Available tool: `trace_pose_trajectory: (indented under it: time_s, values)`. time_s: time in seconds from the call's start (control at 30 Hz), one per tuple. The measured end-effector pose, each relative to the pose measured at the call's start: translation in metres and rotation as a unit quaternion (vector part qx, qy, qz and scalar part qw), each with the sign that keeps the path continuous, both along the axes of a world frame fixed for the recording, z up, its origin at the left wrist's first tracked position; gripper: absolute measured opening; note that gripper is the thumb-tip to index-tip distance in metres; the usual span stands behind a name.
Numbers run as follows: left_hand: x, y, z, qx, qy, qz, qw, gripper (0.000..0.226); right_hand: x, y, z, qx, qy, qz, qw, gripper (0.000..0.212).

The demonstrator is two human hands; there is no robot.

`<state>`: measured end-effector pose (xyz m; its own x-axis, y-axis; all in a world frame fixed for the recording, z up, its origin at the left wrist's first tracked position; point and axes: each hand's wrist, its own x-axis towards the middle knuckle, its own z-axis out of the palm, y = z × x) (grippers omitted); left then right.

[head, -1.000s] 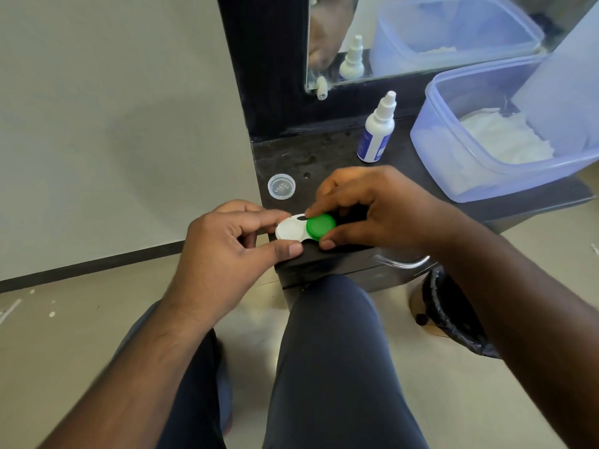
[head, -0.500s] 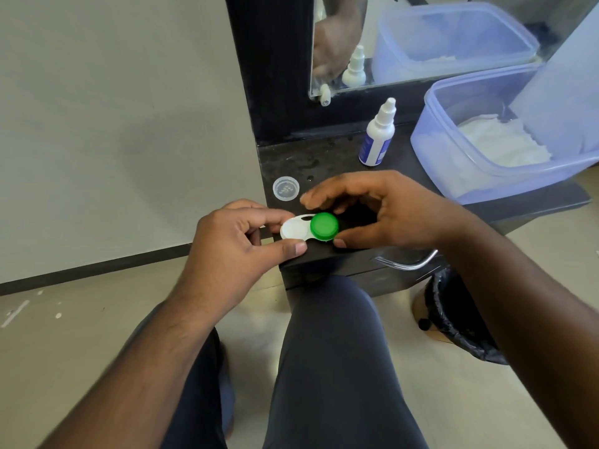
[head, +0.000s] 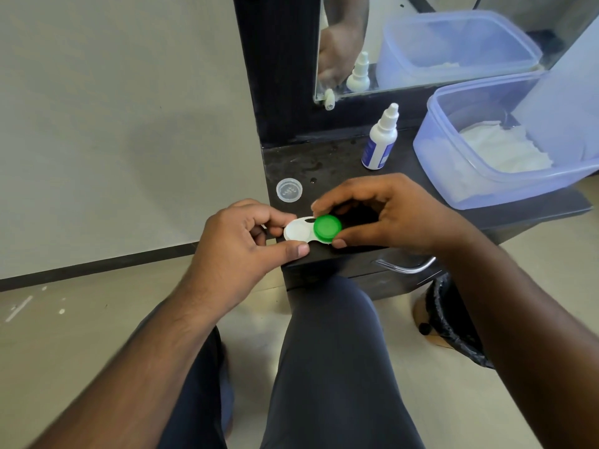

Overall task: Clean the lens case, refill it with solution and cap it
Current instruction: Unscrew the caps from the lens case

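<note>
A white lens case (head: pixel 298 230) sits at the front left corner of the black dresser top (head: pixel 327 166). My left hand (head: pixel 240 244) pinches its white left end between thumb and fingers. A green cap (head: pixel 327 227) is on the case's right well, and my right hand (head: pixel 385 212) grips that cap with thumb and fingertips. A white solution bottle (head: pixel 379 140) with a blue label stands upright behind my right hand, its nozzle bare. A small clear cap (head: pixel 289 190) lies on the dresser top near its left edge.
A translucent blue tub (head: pixel 479 176) holding white tissues stands at the right. A mirror (head: pixel 421 43) leans behind the bottle. A drawer handle (head: pixel 405 267) sits below the dresser's front edge, a black-lined bin (head: pixel 450 319) stands on the floor, and my legs are below.
My right fingers have shifted on the green cap, uncovering its top. The case stays in my left hand at the same spot. The camera view has dropped slightly.
</note>
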<state>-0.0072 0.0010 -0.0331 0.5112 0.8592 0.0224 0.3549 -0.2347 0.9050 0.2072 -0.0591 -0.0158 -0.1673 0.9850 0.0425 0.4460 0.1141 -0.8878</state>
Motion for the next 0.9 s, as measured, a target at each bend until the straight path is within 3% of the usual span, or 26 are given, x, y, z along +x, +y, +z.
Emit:
trace_pose_trajectory:
  time_s: [0.13, 0.27, 0.37, 0.5, 0.67, 0.77, 0.9]
  values:
    - [0.000, 0.000, 0.001, 0.002, 0.007, -0.001, 1.000, 0.035, 0.001, -0.001, 0.003, -0.021, 0.042, 0.014, 0.999, 0.041]
    - [0.000, -0.001, 0.001, 0.006, 0.016, 0.004, 1.000, 0.035, -0.003, 0.001, 0.000, 0.011, 0.072, -0.102, 0.992, 0.032]
    - [0.000, -0.001, 0.001, 0.012, 0.013, 0.006, 1.000, 0.033, -0.011, 0.008, -0.004, 0.043, 0.025, -0.169, 0.984, 0.031]
    - [-0.001, -0.002, 0.003, 0.016, 0.017, -0.002, 1.000, 0.032, -0.021, 0.014, -0.008, 0.084, -0.113, -0.217, 0.966, 0.016]
    - [-0.001, -0.003, 0.006, 0.024, 0.023, -0.005, 0.999, 0.031, -0.024, 0.015, -0.006, 0.075, -0.171, -0.228, 0.956, 0.025]
    - [-0.001, -0.004, 0.008, 0.028, 0.014, -0.007, 0.999, 0.033, -0.025, 0.015, -0.004, 0.074, -0.169, -0.241, 0.953, 0.034]
    - [-0.001, -0.004, 0.006, 0.046, 0.003, -0.006, 0.999, 0.034, -0.023, 0.002, -0.004, 0.108, -0.095, -0.289, 0.947, 0.023]
